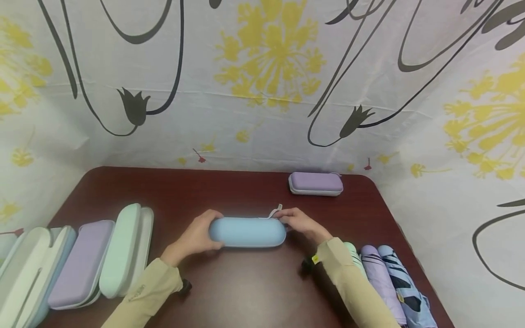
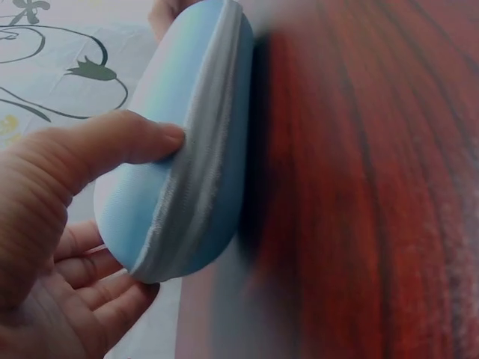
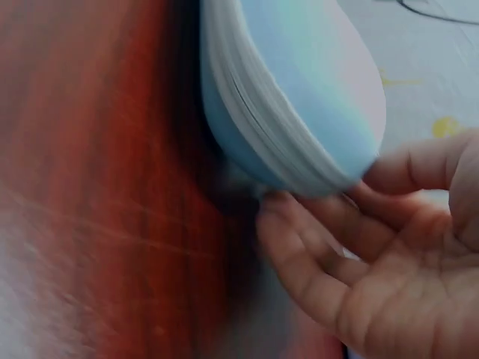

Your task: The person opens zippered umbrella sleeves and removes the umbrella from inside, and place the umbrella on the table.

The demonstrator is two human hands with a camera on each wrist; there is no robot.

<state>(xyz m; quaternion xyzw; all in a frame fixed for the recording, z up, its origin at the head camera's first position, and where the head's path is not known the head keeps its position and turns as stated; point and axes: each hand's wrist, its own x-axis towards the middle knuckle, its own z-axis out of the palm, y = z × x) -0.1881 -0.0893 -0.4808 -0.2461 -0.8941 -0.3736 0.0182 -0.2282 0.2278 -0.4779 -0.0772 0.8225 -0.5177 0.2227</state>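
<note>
Between the two hands lies a blue case [image 1: 248, 233]; the left hand [image 1: 197, 234] grasps one end, thumb opposite fingers, and the right hand [image 1: 303, 224] bends its fingers round the other, next to a pale strap [image 1: 275, 211] plain in the head view. The left wrist view instead reveals a grey zipper band [image 2: 198, 168] (ribbed, cloth-like) at the left thumb; the case is fine-textured and round-ended, over a reddish, wood-grained table [image 1: 254, 287].

Booth-like nook: table [image 1: 254, 287], floral cloth [image 1: 262, 123]
</note>
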